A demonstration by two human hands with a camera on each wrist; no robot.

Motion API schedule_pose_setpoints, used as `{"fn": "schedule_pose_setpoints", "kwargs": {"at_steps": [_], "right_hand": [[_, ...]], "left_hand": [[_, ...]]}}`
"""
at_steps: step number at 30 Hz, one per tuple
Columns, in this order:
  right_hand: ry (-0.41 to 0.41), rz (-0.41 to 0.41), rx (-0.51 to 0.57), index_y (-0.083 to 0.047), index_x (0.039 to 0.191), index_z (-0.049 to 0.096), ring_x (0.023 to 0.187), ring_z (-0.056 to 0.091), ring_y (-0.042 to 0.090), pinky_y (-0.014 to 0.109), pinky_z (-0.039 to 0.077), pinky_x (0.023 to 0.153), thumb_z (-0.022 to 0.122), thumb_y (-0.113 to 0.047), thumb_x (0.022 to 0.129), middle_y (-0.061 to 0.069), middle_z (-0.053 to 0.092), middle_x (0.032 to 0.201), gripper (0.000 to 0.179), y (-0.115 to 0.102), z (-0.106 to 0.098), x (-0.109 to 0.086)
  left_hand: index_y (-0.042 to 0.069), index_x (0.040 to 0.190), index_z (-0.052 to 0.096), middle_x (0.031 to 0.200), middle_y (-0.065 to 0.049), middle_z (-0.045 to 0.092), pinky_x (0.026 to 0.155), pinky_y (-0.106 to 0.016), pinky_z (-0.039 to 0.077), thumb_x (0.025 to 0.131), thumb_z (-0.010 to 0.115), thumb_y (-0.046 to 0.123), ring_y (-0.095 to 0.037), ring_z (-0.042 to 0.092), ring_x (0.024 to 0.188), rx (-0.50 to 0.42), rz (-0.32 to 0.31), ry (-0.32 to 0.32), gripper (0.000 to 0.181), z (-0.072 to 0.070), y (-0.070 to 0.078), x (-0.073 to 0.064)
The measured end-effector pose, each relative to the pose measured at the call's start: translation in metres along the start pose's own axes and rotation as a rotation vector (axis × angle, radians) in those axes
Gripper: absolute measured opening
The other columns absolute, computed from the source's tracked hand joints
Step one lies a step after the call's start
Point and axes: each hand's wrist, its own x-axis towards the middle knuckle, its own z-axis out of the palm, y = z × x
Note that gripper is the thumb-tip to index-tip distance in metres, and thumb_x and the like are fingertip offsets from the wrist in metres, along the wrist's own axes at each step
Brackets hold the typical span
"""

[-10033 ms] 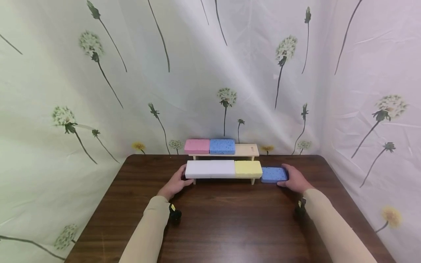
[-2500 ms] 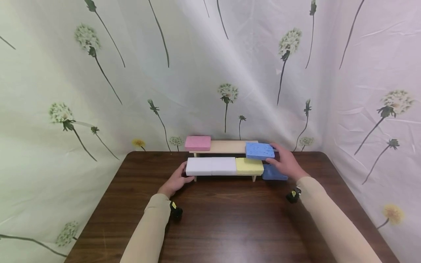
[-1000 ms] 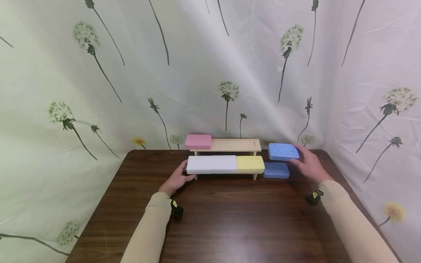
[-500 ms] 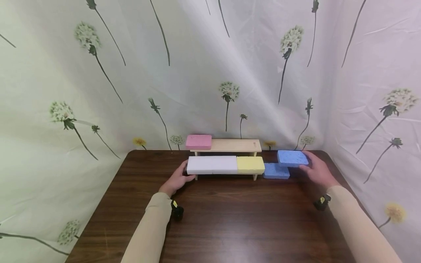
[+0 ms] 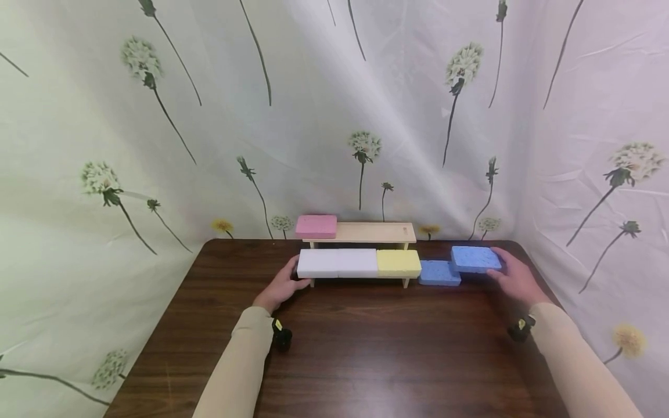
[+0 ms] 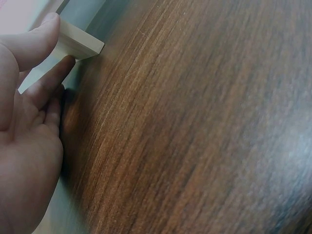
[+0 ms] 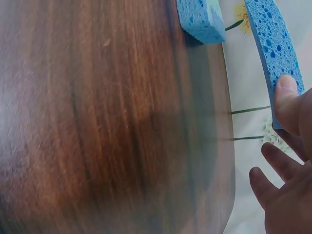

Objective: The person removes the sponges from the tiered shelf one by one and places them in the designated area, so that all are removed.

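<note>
My right hand (image 5: 517,280) holds a blue sponge (image 5: 475,259) by its right end, thumb in front. In the right wrist view the pores of this sponge (image 7: 277,46) show, with the thumb on its face. A second blue sponge (image 5: 438,273) lies on the table to its left, partly overlapped by the held one in the head view. At the left end of the front wooden stand (image 5: 405,283), my left hand (image 5: 280,287) grips with thumb in front and fingers behind. In the left wrist view these fingers reach the stand's leg (image 6: 80,45). White sponges (image 5: 337,263) and a yellow sponge (image 5: 399,263) top that stand.
Behind stands a second wooden stand (image 5: 373,231) with a pink sponge (image 5: 316,226) at its left end. The brown table (image 5: 360,354) has a back edge right at a flowered curtain (image 5: 313,128).
My right hand has taken the blue sponge from the rear stand, carried it right past the other blue sponge, and lowered it towards the table. My left hand has stayed at the front stand.
</note>
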Motion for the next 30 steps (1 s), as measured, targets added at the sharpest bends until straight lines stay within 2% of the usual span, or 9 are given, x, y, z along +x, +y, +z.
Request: {"fn": "schedule_pose_setpoints", "kwargs": {"at_steps": [8,16,25,30], "right_hand": [[-0.016,0.007,-0.011,0.01,0.156,0.034,0.142,0.033,0.063,0.074,0.028,0.113,0.064,-0.011,0.103,0.044,0.037,0.153,0.064,0.012,-0.001,-0.003],[0.004,-0.007,-0.027,0.012,0.153,0.037,0.139,0.035,0.064,0.074,0.029,0.113,0.066,-0.009,0.102,0.046,0.038,0.15,0.063,0.019,0.001,-0.008],[-0.071,0.053,-0.034,0.013,0.154,0.034,0.14,0.032,0.065,0.075,0.028,0.112,0.064,-0.011,0.102,0.047,0.035,0.151,0.065,0.028,0.005,-0.012],[-0.099,0.06,-0.041,0.013,0.154,0.034,0.14,0.031,0.065,0.075,0.028,0.112,0.065,-0.011,0.102,0.047,0.034,0.151,0.065,0.037,0.008,-0.011]], "left_hand": [[0.008,0.165,0.025,0.167,-0.023,0.034,0.126,-0.061,0.015,0.097,0.073,0.008,-0.041,0.027,0.155,0.018,-0.002,-0.002,0.084,0.0,0.0,0.001],[0.01,0.166,0.026,0.167,-0.02,0.035,0.127,-0.058,0.015,0.097,0.072,0.008,-0.038,0.026,0.156,0.02,-0.011,0.003,0.083,-0.001,0.0,0.0],[0.008,0.165,0.026,0.165,-0.023,0.038,0.127,-0.059,0.015,0.097,0.073,0.008,-0.039,0.03,0.154,0.012,-0.002,0.002,0.083,0.0,-0.001,-0.001],[0.007,0.165,0.026,0.164,-0.024,0.038,0.127,-0.06,0.013,0.096,0.073,0.007,-0.041,0.03,0.154,-0.003,0.002,0.001,0.084,0.0,-0.001,-0.001]]}}
